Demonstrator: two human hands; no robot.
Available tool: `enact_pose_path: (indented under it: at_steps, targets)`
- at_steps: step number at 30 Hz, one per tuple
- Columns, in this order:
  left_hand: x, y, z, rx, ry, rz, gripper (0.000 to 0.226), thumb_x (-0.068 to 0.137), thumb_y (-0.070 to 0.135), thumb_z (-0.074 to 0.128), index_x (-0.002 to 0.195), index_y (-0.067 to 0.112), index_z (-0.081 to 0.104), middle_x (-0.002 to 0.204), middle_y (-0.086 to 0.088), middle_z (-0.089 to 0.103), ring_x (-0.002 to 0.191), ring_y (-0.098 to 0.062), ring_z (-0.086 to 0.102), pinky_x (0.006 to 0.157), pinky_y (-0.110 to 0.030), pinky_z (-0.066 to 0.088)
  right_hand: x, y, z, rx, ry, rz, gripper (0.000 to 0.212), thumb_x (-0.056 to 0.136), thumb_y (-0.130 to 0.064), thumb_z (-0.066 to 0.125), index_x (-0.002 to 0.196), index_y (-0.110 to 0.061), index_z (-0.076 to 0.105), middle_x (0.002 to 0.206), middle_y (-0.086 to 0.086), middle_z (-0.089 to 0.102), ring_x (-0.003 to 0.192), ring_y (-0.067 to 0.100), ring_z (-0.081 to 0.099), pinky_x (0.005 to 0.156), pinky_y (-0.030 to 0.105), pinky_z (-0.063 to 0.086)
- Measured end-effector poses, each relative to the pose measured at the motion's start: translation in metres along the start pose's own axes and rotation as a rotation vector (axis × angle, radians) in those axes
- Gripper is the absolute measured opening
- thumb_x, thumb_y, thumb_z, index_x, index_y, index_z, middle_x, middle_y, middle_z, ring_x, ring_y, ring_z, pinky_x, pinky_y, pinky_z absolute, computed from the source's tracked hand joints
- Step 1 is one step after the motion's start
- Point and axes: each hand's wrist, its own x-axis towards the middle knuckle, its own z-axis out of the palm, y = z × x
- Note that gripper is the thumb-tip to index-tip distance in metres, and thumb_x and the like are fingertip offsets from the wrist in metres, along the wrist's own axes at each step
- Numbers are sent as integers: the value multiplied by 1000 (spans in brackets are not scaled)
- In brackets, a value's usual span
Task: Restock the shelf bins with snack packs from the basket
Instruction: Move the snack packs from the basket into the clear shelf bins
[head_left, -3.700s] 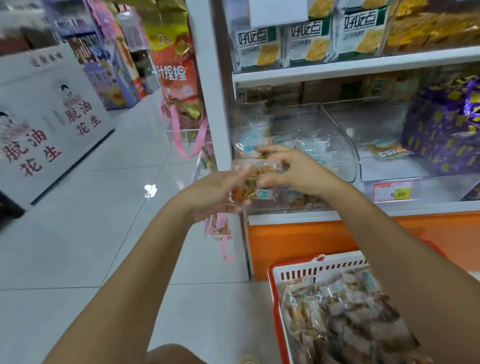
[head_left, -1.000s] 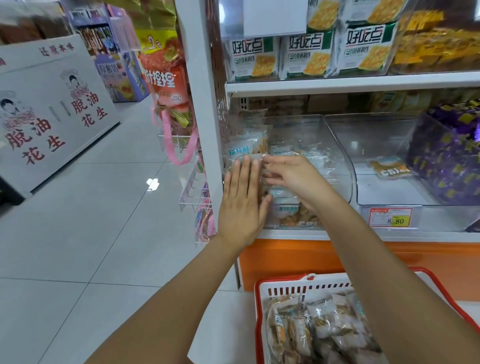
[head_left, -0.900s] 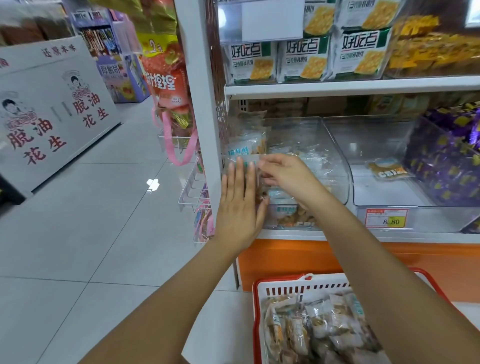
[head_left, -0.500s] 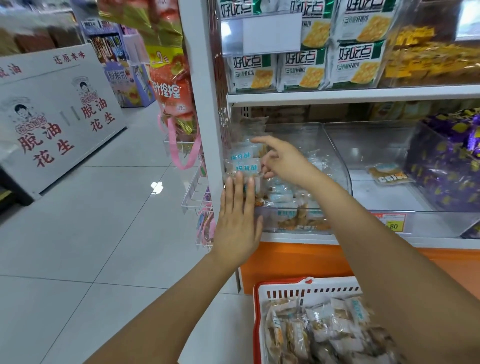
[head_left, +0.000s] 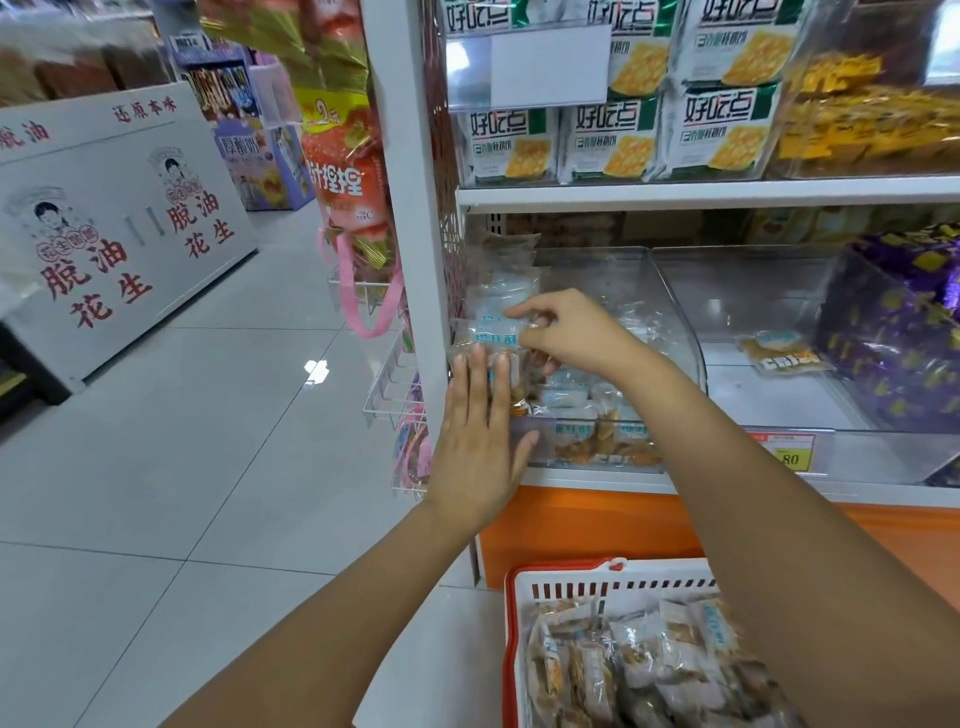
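A clear plastic bin (head_left: 670, 291) on the lower shelf holds several clear snack packs (head_left: 597, 410) with blue labels. More of these packs stand upright in a row at the bin's left end. My left hand (head_left: 480, 441) lies flat, fingers together, against the front of that row. My right hand (head_left: 566, 332) reaches over the bin's front, its fingertips pinching the top edge of an upright pack (head_left: 493, 332). At the bottom of the view a red and white basket (head_left: 613, 582) on the floor holds several more snack packs (head_left: 644, 670).
The white shelf upright (head_left: 405, 208) stands just left of the bin, with hanging snack bags (head_left: 343, 176) and a wire rack (head_left: 389, 384) on its side. A second clear bin (head_left: 753, 291) to the right holds one pack (head_left: 784, 353) and purple bags (head_left: 904, 332). Biscuit packs fill the shelf above.
Both hands carried a pack from in front of the bin into its left end. My left hand then flattened against the row and my right hand rose to the top of the upright packs.
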Motion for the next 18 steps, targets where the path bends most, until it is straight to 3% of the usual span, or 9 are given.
enact_pose_path:
  at_steps: [2, 5, 7, 10, 13, 15, 18]
  targets:
    - [0, -1, 0, -9, -5, -1, 75, 97, 49, 31, 151, 2, 6, 157, -21, 0, 146, -34, -4, 119, -36, -4, 1, -3, 0, -19, 14, 14, 38, 89, -11, 59, 126, -16, 61, 82, -1, 62, 64, 23, 68, 74, 35, 59]
    - [0, -5, 3, -13, -23, 16, 73, 98, 50, 27, 150, 4, 7, 157, -20, 2, 146, -33, -2, 119, -35, -6, 6, -14, 6, -166, 50, -5, 41, 88, -7, 55, 127, -14, 61, 118, 6, 63, 73, 23, 68, 77, 27, 54]
    - [-1, -8, 4, -16, -31, 21, 71, 98, 50, 28, 150, 6, 7, 157, -18, 4, 146, -33, 0, 120, -35, -5, 7, -22, 10, -293, 53, -8, 46, 87, -5, 51, 131, -17, 57, 134, 10, 55, 93, 23, 65, 80, 22, 46]
    - [-1, -8, 2, -32, -51, 18, 72, 98, 49, 32, 150, 7, 6, 157, -19, 3, 146, -32, -2, 120, -36, -4, -1, -25, 6, -370, 15, -28, 53, 90, -8, 49, 141, -19, 45, 142, 9, 48, 116, 25, 56, 86, 21, 40]
    - [-2, -7, -11, -89, -81, 27, 73, 96, 40, 44, 151, 15, 3, 158, -17, -1, 146, -32, -6, 119, -42, -5, -20, -17, -3, -337, 83, -56, 55, 95, -26, 50, 147, -21, 34, 126, 8, 58, 113, 24, 55, 91, 27, 43]
    - [-2, -8, -23, -171, -77, 41, 70, 93, 31, 50, 151, 19, 11, 159, -16, 5, 146, -33, -1, 118, -46, 1, -35, -11, -9, -285, 193, -84, 50, 94, -36, 52, 141, -20, 43, 106, 2, 62, 99, 20, 59, 86, 31, 48]
    - [-3, -12, -40, -300, -21, 9, 60, 89, 18, 57, 144, 17, 34, 155, -12, 22, 145, -31, 15, 117, -47, 19, -54, -1, -14, -270, 320, -119, 28, 94, -36, 53, 110, -16, 64, 91, -2, 63, 86, 15, 58, 76, 29, 47]
